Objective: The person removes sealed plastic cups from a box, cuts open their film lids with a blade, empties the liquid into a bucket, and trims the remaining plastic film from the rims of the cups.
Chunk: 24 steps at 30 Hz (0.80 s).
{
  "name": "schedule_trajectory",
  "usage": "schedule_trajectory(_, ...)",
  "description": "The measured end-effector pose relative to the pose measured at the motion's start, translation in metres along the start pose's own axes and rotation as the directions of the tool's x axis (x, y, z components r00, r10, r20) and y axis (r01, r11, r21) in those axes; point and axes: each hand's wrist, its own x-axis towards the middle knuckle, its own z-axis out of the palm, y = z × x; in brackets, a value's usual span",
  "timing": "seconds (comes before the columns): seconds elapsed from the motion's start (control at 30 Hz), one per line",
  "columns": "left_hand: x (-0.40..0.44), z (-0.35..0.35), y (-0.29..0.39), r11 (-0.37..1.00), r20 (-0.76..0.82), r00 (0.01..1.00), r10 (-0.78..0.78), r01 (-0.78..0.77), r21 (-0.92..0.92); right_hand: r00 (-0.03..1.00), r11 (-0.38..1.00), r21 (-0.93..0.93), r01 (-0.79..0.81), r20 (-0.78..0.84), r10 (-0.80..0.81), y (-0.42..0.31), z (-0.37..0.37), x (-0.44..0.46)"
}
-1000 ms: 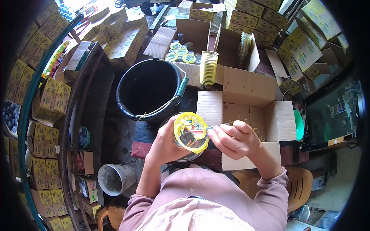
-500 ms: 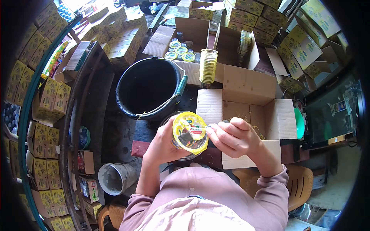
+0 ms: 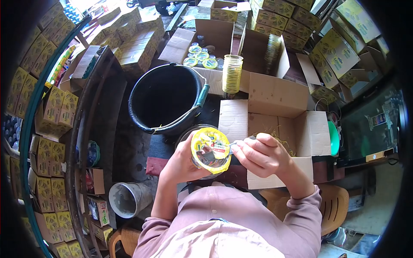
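My left hand [image 3: 183, 161] is wrapped round a plastic cup [image 3: 211, 150] with a yellow rim and a printed, partly clear film lid. The lid faces up toward me. At the cup's right edge, my right hand [image 3: 260, 155] is closed in a pinch round a thin grey tool [image 3: 232, 146]. The tip of the tool lies at the lid's rim; its exact kind is hidden by my fingers. Under the cup sits a round dark vessel [image 3: 183, 139], mostly covered by the cup and my hand.
A black bucket [image 3: 134, 103] with a green-gripped handle stands ahead to the left. An open cardboard box [image 3: 277, 96] with straw-like bits is on the right. Behind are a stack of yellow cups [image 3: 232, 75] and lidded cups [image 3: 202, 56]. A grey bucket [image 3: 142, 198] stands lower left.
The cup has shifted slightly left and down, and its lid has turned a little. My right hand stays at its right rim with the tool.
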Motion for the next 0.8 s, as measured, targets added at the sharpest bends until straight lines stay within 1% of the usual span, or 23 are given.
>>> schedule_trajectory(0.13, -0.0033, 0.003, -0.0084, 0.999, 0.002, 1.0, 0.026, -0.026, -0.034, 0.999, 1.0, 0.0, 0.026, -0.021, -0.026, -0.0007, 0.0037, 0.001)
schedule_trajectory(0.33, -0.0044, -0.0048, -0.0069, 0.996, 0.04, 0.998, -0.038, 0.041, -0.08, 1.0, 1.0, 0.01, -0.013, -0.016, 0.013, 0.0015, 0.0008, -0.0022)
schedule_trajectory(0.43, -0.0018, -0.0056, -0.0027, 0.987, 0.091, 0.995, -0.044, 0.057, -0.147, 1.0, 1.0, 0.014, -0.01, -0.014, 0.01, 0.0008, 0.0014, 0.001)
schedule_trajectory(0.47, 0.0002, -0.0031, -0.001, 0.99, 0.143, 0.99, -0.014, 0.034, -0.14, 1.0, 1.0, 0.01, 0.003, -0.01, -0.003, 0.0003, 0.0021, 0.0035)
schedule_trajectory(0.53, -0.001, 0.0, -0.0007, 0.979, 0.124, 0.992, -0.033, 0.057, -0.198, 1.0, 1.0, 0.018, 0.008, -0.012, -0.008, -0.0007, 0.0027, 0.0044)
schedule_trajectory(0.63, -0.0031, -0.0015, -0.0045, 0.968, 0.126, 0.992, -0.017, 0.047, -0.245, 1.0, 0.999, 0.037, -0.011, -0.027, 0.012, 0.0002, 0.0037, 0.0013)
schedule_trajectory(0.7, -0.0043, -0.0041, -0.0036, 0.971, 0.122, 0.992, -0.01, 0.039, -0.237, 0.999, 0.999, 0.036, -0.023, -0.034, 0.024, 0.0033, 0.0027, -0.0023)
schedule_trajectory(0.73, -0.0045, -0.005, -0.0032, 0.972, 0.121, 0.993, -0.006, 0.035, -0.233, 1.0, 0.999, 0.035, -0.02, -0.023, 0.021, 0.0037, 0.0026, -0.0025)
schedule_trajectory(0.8, -0.0049, -0.0051, -0.0025, 0.955, 0.13, 0.991, 0.008, 0.031, -0.296, 1.0, 0.999, 0.032, -0.018, 0.0, 0.018, 0.0038, 0.0014, -0.0027)
